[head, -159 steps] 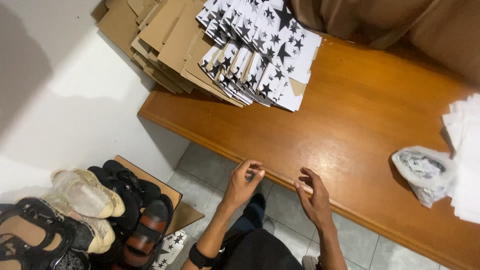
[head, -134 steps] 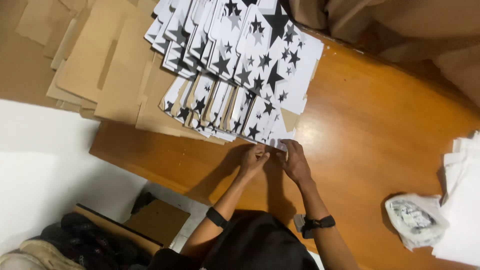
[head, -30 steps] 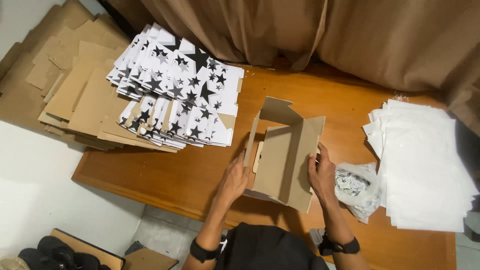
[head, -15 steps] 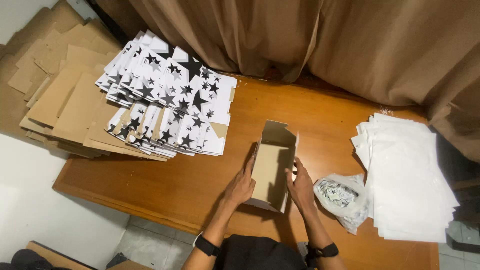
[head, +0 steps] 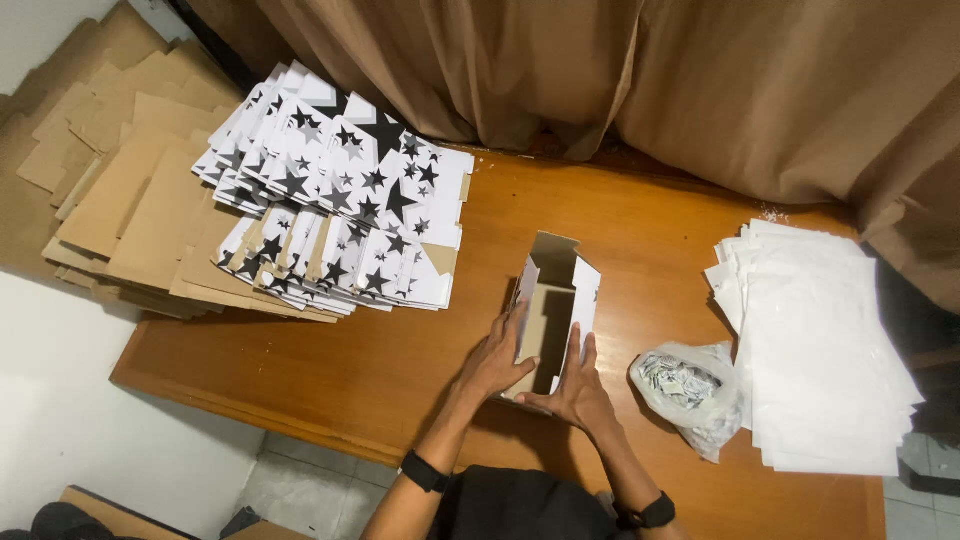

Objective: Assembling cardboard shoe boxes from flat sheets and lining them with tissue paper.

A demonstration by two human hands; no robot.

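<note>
A small cardboard box (head: 553, 300), white with black stars outside and brown inside, stands open-topped on the wooden table (head: 330, 360). My left hand (head: 497, 355) presses flat against its left side. Against the box's right side and near edge rests my right hand (head: 578, 392). Both hands grip the box between them. To the left lies a fanned stack of flat star-printed box blanks (head: 340, 215).
Flat brown cardboard sheets (head: 130, 210) are piled at the table's left end. A clear plastic bag with small items (head: 685, 390) lies right of the box, beside a stack of white sheets (head: 815, 355). Brown curtains (head: 620, 80) hang behind the table.
A flat blank was taken from the stack and folded into a box. Over the last second its sides closed in and it now stands narrower between my hands.
</note>
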